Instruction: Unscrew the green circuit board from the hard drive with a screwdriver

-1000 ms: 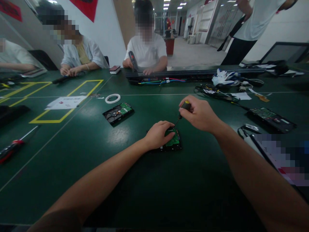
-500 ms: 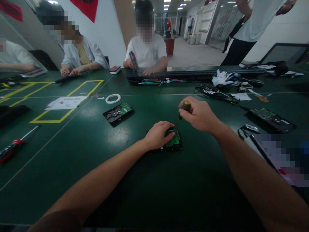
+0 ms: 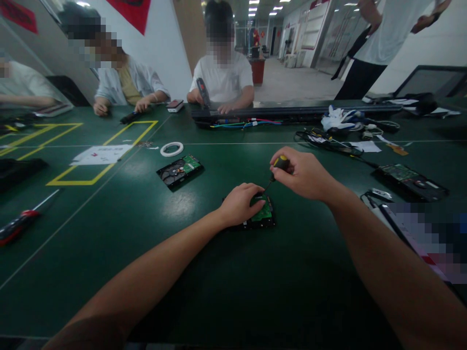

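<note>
A hard drive point(image 3: 263, 214) with a green circuit board lies in front of me on the green table. My left hand point(image 3: 241, 204) rests across it and grips it, covering much of its left side. In my right hand point(image 3: 302, 172) is a screwdriver point(image 3: 280, 164) with a dark and yellow handle. Its thin shaft slants down to the drive's far edge, close to my left fingertips; the tip's exact contact point is hidden. A second hard drive point(image 3: 180, 172) lies farther off to the left, its board partly showing.
At the left lies a red-and-black screwdriver point(image 3: 22, 224). A white tape ring point(image 3: 171, 149) and a paper sheet point(image 3: 98, 154) are beyond. To the right are another hard drive point(image 3: 410, 182), cables point(image 3: 328, 141) and white gloves point(image 3: 339, 118). Several people are across the table.
The screwdriver handle has turned slightly in my right hand, showing more yellow. My left hand stays on the drive. Across the table at left, a co-worker's hands have moved apart.
</note>
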`<state>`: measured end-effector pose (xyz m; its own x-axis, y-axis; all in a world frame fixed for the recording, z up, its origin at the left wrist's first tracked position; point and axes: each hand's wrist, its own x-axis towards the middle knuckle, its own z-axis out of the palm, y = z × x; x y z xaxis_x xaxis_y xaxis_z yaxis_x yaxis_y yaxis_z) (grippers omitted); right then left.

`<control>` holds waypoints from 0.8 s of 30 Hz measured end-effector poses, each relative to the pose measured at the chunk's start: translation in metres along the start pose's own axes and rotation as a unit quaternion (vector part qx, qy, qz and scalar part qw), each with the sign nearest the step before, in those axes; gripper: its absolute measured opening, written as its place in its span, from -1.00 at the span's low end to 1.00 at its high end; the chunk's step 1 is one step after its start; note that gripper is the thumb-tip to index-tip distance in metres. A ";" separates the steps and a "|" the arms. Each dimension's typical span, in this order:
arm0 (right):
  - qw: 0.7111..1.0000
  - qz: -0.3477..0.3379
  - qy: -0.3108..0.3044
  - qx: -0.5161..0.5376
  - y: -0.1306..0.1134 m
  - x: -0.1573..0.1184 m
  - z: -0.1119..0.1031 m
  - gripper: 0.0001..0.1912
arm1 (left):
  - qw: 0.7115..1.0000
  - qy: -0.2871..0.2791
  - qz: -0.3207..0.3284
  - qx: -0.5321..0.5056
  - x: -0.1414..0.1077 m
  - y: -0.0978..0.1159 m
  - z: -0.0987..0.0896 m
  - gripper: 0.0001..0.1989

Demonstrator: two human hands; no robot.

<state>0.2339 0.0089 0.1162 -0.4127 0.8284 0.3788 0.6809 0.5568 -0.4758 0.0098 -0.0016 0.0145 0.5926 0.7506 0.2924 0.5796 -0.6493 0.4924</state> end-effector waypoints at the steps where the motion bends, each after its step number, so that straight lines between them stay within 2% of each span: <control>1: 1.000 -0.002 -0.005 0.000 0.000 0.000 -0.001 -0.84 | 1.000 0.001 0.000 0.001 0.000 0.000 0.000 -0.69; 13: 0.997 -0.072 -0.034 0.002 -0.009 -0.002 -0.003 -0.74 | 1.000 0.003 0.000 0.002 0.000 0.000 0.001 -0.71; 20: 0.997 -0.061 -0.031 0.037 -0.012 -0.004 -0.007 -0.60 | 1.000 0.010 0.010 0.004 0.000 -0.001 0.002 -0.71; 24: 0.996 -0.071 -0.026 0.042 -0.014 -0.004 -0.007 -0.61 | 1.000 0.008 0.002 0.009 0.000 -0.001 0.003 -0.72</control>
<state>0.2308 -0.0026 0.1267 -0.5335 0.7421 0.4057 0.5615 0.6695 -0.4862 0.0107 -0.0012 0.0117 0.5867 0.7491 0.3076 0.5872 -0.6551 0.4754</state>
